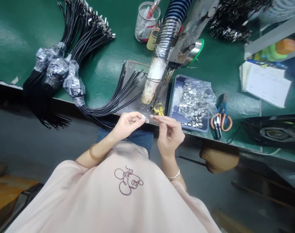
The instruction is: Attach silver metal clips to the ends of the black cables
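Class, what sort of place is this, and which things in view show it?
Probably a workshop or small factory: bundled black cables lie on a green bench, near a tray of shiny parts and a ribbed hose.

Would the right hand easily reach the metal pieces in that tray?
Likely yes: the right hand is close beside the tray, nothing visible between them, though clear plastic partly covers the metal pieces.

A workshop: the green bench (pixel 102 76) carries 3 wrapped cable bundles (pixel 57 69) at upper left. A ribbed hose (pixel 170 32) hangs at top centre; right of centre sit pliers (pixel 221 108) and a tray (pixel 174 110) of metal parts (pixel 194 103).
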